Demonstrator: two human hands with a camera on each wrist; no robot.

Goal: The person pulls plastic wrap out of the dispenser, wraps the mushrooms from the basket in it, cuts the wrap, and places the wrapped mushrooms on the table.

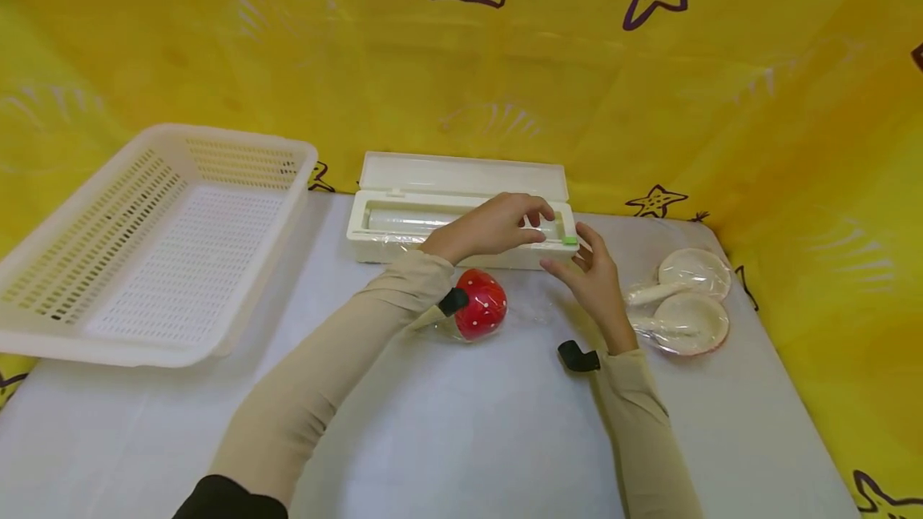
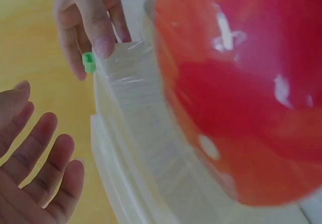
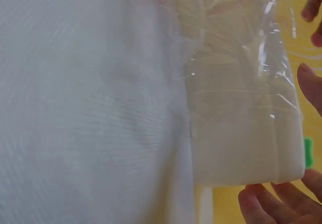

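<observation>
A white cling film dispenser lies along the back of the table with its lid raised. Inside is a film roll, and a green slide cutter sits at its right end. Clear film drapes over the front side. My left hand hovers over the dispenser's right half, fingers loosely bent and holding nothing. At the right end, my right hand touches the corner with spread fingers. A red, white-dotted bowl wrapped in film lies under my left wrist.
A large white perforated basket stands on the left. Two wrapped white spoon-shaped dishes, the upper dish and the lower dish, lie right of my right hand. A yellow patterned cloth hangs behind the white table.
</observation>
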